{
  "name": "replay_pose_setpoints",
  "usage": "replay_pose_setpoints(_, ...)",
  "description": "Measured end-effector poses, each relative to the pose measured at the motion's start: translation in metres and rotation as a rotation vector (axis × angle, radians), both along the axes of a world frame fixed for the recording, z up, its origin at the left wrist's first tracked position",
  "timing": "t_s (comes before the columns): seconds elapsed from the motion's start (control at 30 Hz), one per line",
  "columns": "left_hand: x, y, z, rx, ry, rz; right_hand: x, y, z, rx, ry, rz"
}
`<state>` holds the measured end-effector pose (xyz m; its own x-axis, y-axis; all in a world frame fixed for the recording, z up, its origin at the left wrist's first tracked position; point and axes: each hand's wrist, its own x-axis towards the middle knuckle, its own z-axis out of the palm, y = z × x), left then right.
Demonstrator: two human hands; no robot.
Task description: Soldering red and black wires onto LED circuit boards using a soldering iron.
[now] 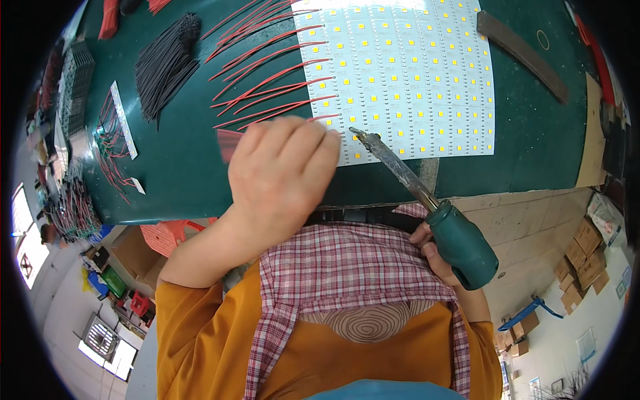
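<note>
My left hand (283, 170) is closed over the lower left edge of a white LED board (419, 142). A bundle of red wires (229, 145) sticks out from under its left side; its fingertips are partly hidden and slightly blurred. My right hand (437, 257) is closed around the dark green handle of a soldering iron (463, 243), which partly covers the fingers. The iron's dark tip lies over the board's lower left, just right of my left hand. Above that hand, several red wires (267, 85) run from the board's left edge out over the green table.
A bunch of black wires (167, 70) lies left of the board on the green table (193, 177). Farther left are a narrow white strip (124, 120) with thin wires and a tangle of wires (73, 207). A brown curved bar (523, 57) lies at the right, touching the board's corner.
</note>
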<state>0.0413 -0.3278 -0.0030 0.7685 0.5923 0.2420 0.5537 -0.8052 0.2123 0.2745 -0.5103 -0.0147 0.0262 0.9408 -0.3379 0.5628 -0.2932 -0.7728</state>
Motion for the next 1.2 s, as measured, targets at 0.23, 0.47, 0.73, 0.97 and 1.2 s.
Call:
replay_pose_setpoints(0.23,-0.012,-0.009,0.006,-0.128,-0.157,0.026,0.016,-0.006,0.01,-0.087,0.264,0.07)
replay_pose_setpoints(0.47,-0.006,-0.015,-0.009,-0.01,-0.097,0.003,0.015,-0.008,-0.001,0.079,0.167,0.057)
replay_pose_setpoints(0.73,-0.003,-0.017,-0.01,0.015,-0.088,-0.002,0.015,-0.01,-0.002,0.012,0.196,0.019)
replay_pose_setpoints(0.97,-0.001,-0.018,-0.01,0.045,-0.066,-0.014,0.016,0.002,0.0,0.081,0.075,0.15)
replay_pose_setpoints(1.2,-0.003,-0.015,-0.009,0.073,-0.085,-0.041,0.023,-0.013,0.001,0.015,0.144,0.188)
